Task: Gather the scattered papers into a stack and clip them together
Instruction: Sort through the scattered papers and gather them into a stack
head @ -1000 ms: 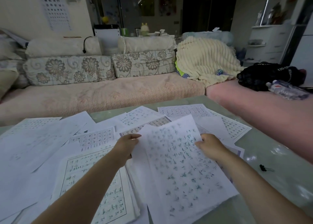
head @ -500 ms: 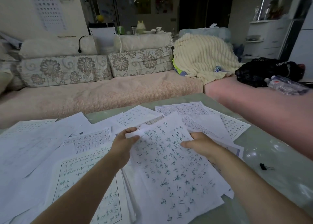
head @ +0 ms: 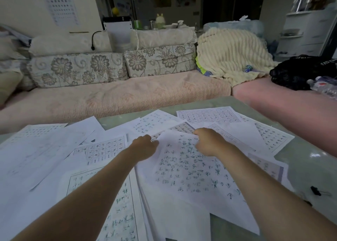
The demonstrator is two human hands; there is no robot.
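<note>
Head view: the sheet (head: 191, 167), held up between both hands a second earlier, had come down flatter and further left, onto the pile (head: 164, 213) at lower centre. The left hand (head: 144, 146) sat at its upper left corner; whether those fingers pinched the paper or only touched it, I could not tell, as the back of the hand hid them. The right hand (head: 207, 142) had its fingers curled over the sheet's far edge, gripping it. So one more sheet looked about to join the stack, though its edges were askew and wanted squaring.

Plenty of papers (head: 45, 149) lay fanned over the left and top of the worktop (head: 310, 149), ungathered. The clip (head: 314, 190) waited at right, well apart from both hands, untouched.

Containers: none held the papers. A bottle (head: 326, 87) lay on the sofa (head: 109, 98) at far right, contents unclear.
</note>
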